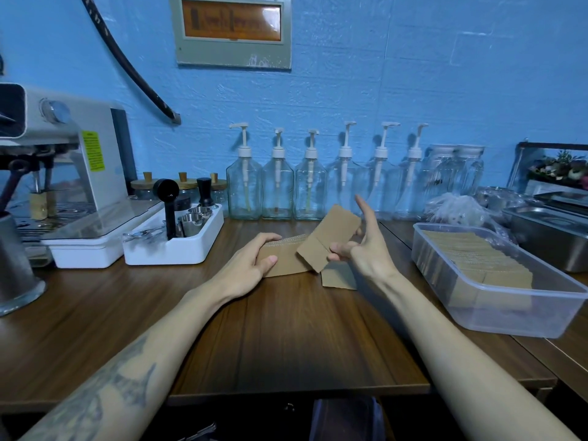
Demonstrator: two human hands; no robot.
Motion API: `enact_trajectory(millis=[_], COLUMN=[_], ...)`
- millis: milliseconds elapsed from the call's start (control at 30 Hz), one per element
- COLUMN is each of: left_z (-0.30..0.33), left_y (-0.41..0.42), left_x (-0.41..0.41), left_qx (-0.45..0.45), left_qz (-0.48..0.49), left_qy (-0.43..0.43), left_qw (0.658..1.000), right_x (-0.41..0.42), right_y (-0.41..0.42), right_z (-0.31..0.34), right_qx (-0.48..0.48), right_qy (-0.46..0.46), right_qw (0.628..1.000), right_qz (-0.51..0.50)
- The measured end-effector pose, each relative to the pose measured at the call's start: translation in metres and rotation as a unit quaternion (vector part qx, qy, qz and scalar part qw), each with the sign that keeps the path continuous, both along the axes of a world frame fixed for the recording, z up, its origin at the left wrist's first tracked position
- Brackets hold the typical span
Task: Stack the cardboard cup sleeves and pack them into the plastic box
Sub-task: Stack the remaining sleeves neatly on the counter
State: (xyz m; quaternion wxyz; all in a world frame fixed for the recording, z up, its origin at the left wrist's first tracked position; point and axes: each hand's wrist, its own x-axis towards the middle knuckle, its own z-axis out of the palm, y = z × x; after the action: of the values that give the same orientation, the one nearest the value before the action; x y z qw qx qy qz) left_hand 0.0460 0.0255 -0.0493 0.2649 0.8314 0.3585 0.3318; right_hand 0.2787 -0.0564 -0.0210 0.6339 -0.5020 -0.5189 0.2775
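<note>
The plastic box (496, 316) sits at the right of the wooden table (286, 338), already holding a row of flattened cardboard sleeves (474, 259) packed on edge. The left hand (254, 265) curls round a stack of sleeves (283, 253) resting on the table, while the right hand (366, 249) pinches one tilted sleeve (327, 237) just beside the stack — another loose sleeve (339, 276) lies flat beneath it. Behind, a white tray (178, 249) holds small metal cups and a black scoop.

Dim, bluish light; soft glare on the table (286, 329); wide-angle bending at the edges.
</note>
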Motion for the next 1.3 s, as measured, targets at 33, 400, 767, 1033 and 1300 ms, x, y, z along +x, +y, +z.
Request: enact_trajectory(millis=[33,400,767,1033,1300], left_z=[0.001,0.000,-0.003,-0.001,-0.002], left_y=[-0.002,-0.003,0.001,0.001,0.003], left_x=[0.001,0.003,0.002,0.001,-0.001], left_qx=[-0.010,-0.022,0.001,-0.019,-0.007], left_qz=[-0.001,-0.009,-0.006,0.004,0.022], left_qy=[-0.008,0.001,-0.007,-0.007,0.011], left_qw=[1.000,1.000,1.000,1.000,1.000], right_x=[-0.001,-0.019,-0.033,-0.007,0.001], right_y=[0.002,0.006,0.009,0.004,0.001], right_z=[-0.002,-0.022,-0.024,-0.018,-0.024], right_qx=[-0.007,-0.134,-0.009,-0.092,-0.254], right_qy=[0.006,-0.428,-0.608,-0.497,-0.475], right_qw=[1.000,0.888,0.791,0.855,0.831], right_qz=[-0.007,-0.100,-0.071,-0.116,-0.139])
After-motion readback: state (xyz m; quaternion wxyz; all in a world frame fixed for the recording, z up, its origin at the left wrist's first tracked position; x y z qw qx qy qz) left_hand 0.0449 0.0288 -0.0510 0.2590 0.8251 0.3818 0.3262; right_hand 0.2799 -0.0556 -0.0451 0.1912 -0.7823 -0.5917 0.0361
